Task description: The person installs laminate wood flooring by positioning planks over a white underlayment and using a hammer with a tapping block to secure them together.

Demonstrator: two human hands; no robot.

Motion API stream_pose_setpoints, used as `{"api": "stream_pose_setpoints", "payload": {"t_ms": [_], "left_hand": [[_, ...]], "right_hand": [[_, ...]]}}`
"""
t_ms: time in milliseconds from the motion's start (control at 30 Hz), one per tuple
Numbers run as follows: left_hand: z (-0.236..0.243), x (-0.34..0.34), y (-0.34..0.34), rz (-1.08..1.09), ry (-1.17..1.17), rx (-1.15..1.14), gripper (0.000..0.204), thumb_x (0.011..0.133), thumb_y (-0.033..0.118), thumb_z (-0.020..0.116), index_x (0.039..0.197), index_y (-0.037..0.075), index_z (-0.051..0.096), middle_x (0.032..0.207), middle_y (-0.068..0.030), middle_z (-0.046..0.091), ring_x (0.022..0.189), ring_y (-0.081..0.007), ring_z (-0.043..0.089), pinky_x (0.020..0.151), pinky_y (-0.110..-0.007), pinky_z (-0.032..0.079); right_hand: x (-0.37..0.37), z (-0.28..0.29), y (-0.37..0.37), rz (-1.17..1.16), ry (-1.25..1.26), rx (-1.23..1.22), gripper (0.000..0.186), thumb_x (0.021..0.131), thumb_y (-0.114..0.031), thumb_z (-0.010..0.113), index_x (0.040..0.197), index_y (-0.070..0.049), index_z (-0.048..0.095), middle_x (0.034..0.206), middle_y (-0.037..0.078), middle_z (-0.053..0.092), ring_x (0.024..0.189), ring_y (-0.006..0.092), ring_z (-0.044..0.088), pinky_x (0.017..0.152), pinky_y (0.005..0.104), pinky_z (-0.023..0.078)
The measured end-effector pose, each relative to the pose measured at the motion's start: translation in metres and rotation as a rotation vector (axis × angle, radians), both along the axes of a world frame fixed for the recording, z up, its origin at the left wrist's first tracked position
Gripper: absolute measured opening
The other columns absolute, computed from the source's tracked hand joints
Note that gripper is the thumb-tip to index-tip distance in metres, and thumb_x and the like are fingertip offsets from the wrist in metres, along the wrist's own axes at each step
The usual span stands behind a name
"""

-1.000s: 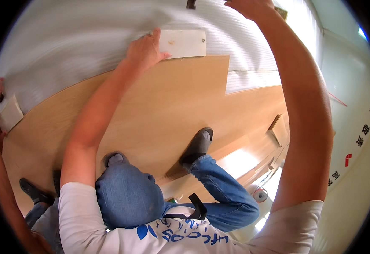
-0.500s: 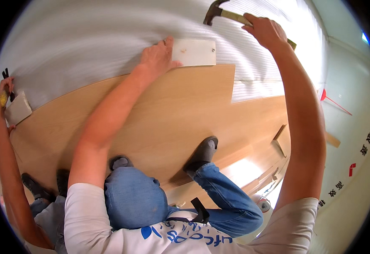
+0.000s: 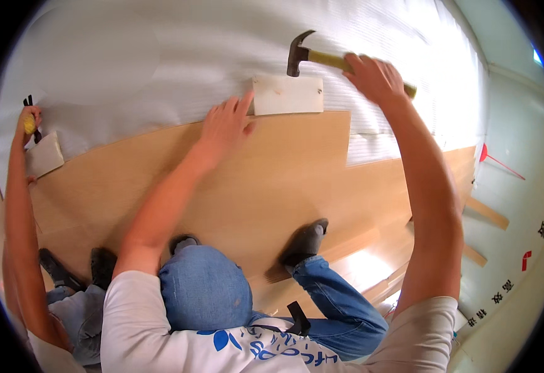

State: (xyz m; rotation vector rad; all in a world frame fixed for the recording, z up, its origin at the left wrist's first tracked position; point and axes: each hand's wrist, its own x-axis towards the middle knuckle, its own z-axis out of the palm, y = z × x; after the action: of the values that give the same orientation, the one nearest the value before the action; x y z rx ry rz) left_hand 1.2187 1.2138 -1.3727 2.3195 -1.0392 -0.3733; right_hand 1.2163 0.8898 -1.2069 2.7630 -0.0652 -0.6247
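My right hand (image 3: 377, 78) is closed around the handle of a claw hammer (image 3: 326, 59). The hammer's head hangs just at the far edge of a white rectangular block (image 3: 288, 96); whether they touch I cannot tell. This block stands against the far edge of the wood-look floor planks (image 3: 265, 168). At its left end is my left hand (image 3: 225, 127), fingers spread and slightly blurred, with the index fingertip close to the block's side. White ribbed foam underlay (image 3: 160, 74) stretches beyond the planks.
On the left, a co-worker's hand (image 3: 30, 121) grips a black-and-yellow tool beside another white block (image 3: 46, 155). Loose plank pieces (image 3: 488, 212) lie at the right, near a red object with a thin stick (image 3: 484, 153). A white wall (image 3: 520, 124) bounds the right side.
The hammer has come down and left, close to the block. My left hand has let go of the block and drawn back slightly, its fingers spreading. The whole view has shifted a little.
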Motion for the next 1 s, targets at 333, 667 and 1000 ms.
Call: {"api": "stream_pose_setpoints", "payload": {"t_ms": [333,667,1000], "left_hand": [[0.016,-0.138,0.248,0.21,-0.034,0.017,0.024,0.086,0.009,0.066,0.109,0.015,0.068,0.086,-0.0077,0.058,0.084,-0.0301,0.059,0.079,-0.042,0.05],[0.159,-0.395,0.478,1.202,0.136,-0.164,0.035,0.095,0.012,0.065,0.129,0.007,0.059,0.098,-0.0055,0.066,0.085,-0.012,0.063,0.074,-0.029,0.053],[0.456,-0.334,0.341,1.278,0.04,-0.319,0.034,0.1,0.012,0.062,0.133,0.003,0.057,0.108,-0.0016,0.063,0.098,-0.009,0.059,0.09,-0.025,0.049]], "right_hand": [[-0.042,-0.032,0.053,-0.211,-0.002,0.385,0.03,0.083,-0.035,0.071,0.088,-0.005,0.073,0.112,0.015,0.066,0.115,0.035,0.057,0.097,0.0452,0.046],[-0.056,-0.091,0.096,0.245,0.018,0.589,0.042,0.071,-0.04,0.085,0.094,-0.005,0.079,0.158,0.018,0.032,0.144,0.0381,0.029,0.118,0.0479,0.025],[-0.149,-0.045,0.03,-0.119,-0.22,0.679,0.048,0.07,-0.045,0.078,0.099,-0.007,0.079,0.152,0.022,0.039,0.138,0.0414,0.035,0.116,0.0507,0.028]]}}
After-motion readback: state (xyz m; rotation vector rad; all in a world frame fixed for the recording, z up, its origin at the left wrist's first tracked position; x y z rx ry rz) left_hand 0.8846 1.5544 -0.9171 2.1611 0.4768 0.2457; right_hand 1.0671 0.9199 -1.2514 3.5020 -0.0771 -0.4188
